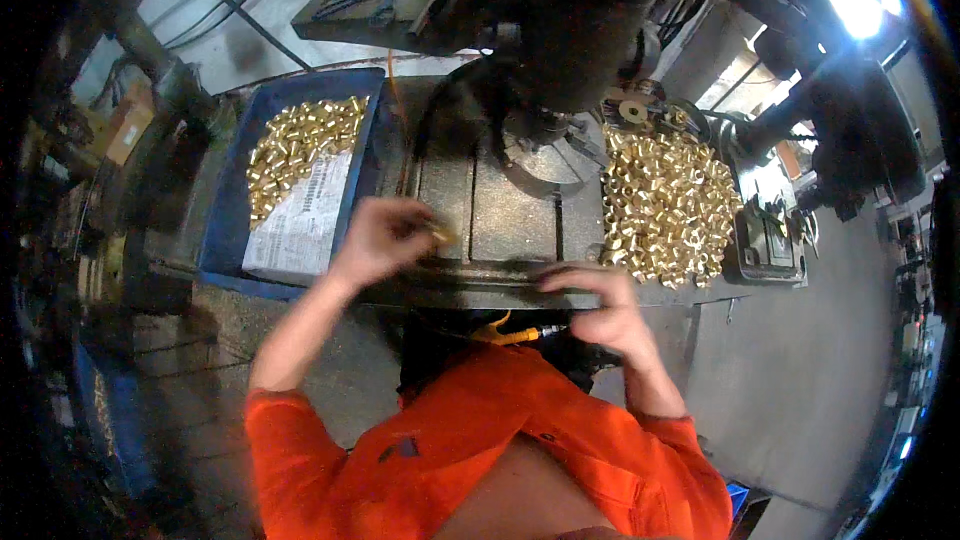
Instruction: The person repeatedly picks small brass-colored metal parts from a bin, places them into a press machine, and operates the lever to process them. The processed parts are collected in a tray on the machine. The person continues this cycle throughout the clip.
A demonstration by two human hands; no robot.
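Over the bench (515, 230), near its front edge, a small brass piece (443, 235) is pinched in the left hand (385, 237); well apart, the right hand (606, 307) is loosely spread, seemingly bare. A steady fingertip grip is advised. Leftward, brass fittings (300, 145) and printed paper (298, 223) are contained in a blue bin (228, 180).

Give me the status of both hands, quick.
Left hand: closed on a small brass part at its fingertips, slightly blurred.
Right hand: loosely open, fingers bent, nothing visible in it.
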